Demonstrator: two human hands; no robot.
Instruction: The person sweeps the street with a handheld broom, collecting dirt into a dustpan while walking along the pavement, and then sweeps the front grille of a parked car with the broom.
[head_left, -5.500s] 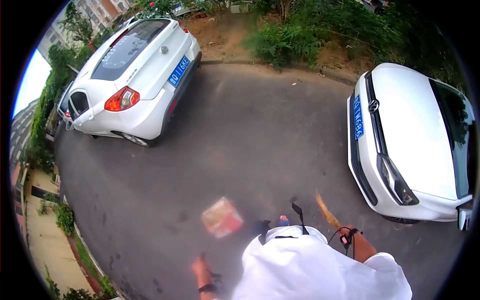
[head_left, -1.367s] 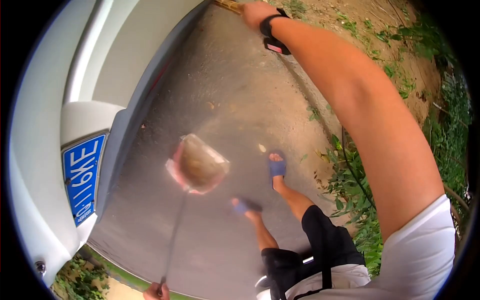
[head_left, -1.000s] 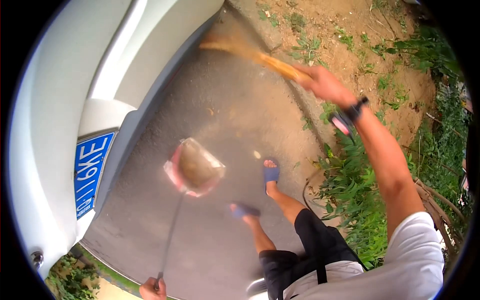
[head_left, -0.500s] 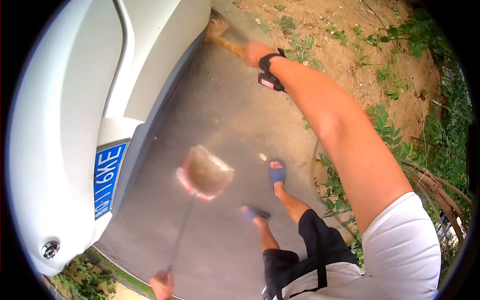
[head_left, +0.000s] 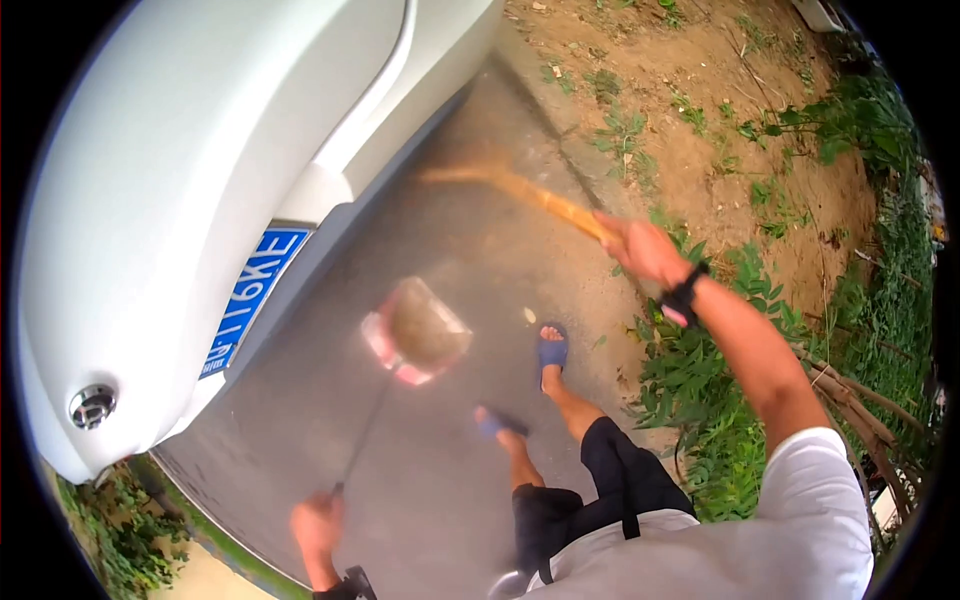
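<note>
My right hand (head_left: 645,248) is closed around the yellow-orange handle of a broom (head_left: 550,203), arm stretched out. The broom's far end is smeared by motion, low over the pavement beside the car. At the lower left, my left hand (head_left: 316,522) grips the thin dark upright handle of a dustpan (head_left: 380,342). Its red and whitish pan stands on the ground in front of my feet, its wide mouth facing the right side. Inside the pan is a brownish area, blurred.
A white car (head_left: 180,200) with a blue licence plate (head_left: 255,290) takes up the left side, its bumper close to the broom. Bare soil (head_left: 690,60) and leafy plants (head_left: 720,390) border the grey pavement (head_left: 300,430) on the right. A small pale leaf (head_left: 530,315) lies near my sandals.
My right hand has drawn the broom back from beside the car toward my body and to the right. My left hand has risen slightly in view; the dustpan stays nearly in place.
</note>
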